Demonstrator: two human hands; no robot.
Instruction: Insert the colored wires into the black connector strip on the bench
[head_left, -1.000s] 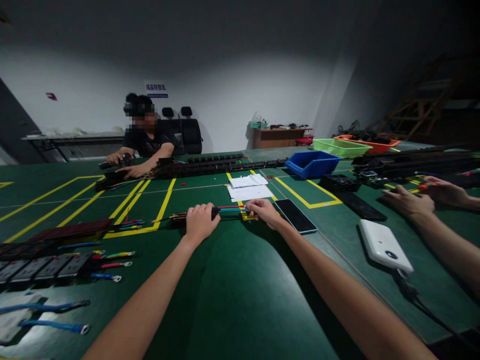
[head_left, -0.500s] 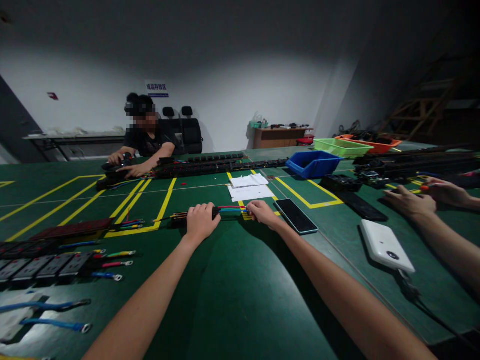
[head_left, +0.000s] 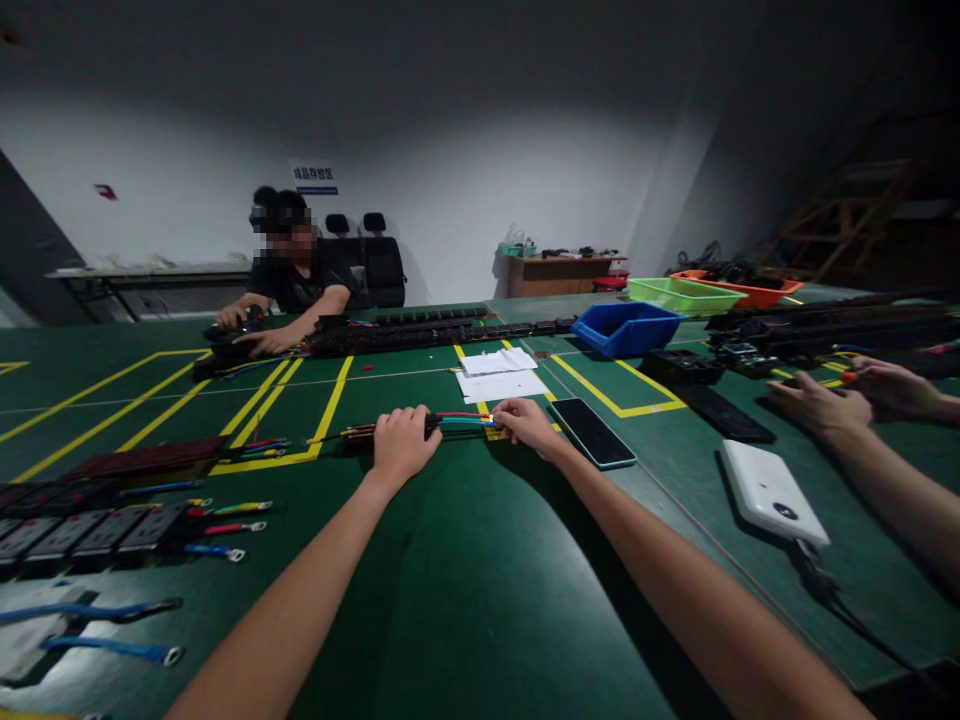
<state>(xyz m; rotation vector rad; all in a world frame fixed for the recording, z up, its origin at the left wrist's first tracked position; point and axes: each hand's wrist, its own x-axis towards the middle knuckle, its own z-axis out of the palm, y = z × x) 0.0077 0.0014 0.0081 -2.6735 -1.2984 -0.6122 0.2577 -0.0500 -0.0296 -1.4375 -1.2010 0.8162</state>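
Near the middle of the green table, my left hand [head_left: 405,442] is wrapped over a dark strip-shaped part [head_left: 358,438] lying flat. Red and blue-green wires [head_left: 461,420] run out of its right end. My right hand [head_left: 525,425] pinches the far ends of these wires, where a small pale tip shows at the fingertips. A phone [head_left: 592,432] lies just right of that hand. Papers [head_left: 501,375] rest beyond both hands. The underside of the strip is hidden by my left fingers.
Socket strips with ring-terminal wires [head_left: 97,530] lie at the left. A white device [head_left: 775,490] with a cable is at the right, near a co-worker's hands [head_left: 821,405]. A blue bin [head_left: 628,328] stands farther back. Another person [head_left: 296,265] works across the table.
My right hand's fingers have shifted slightly at the wire ends, and a pale tip now shows there. My left hand stays where it was.
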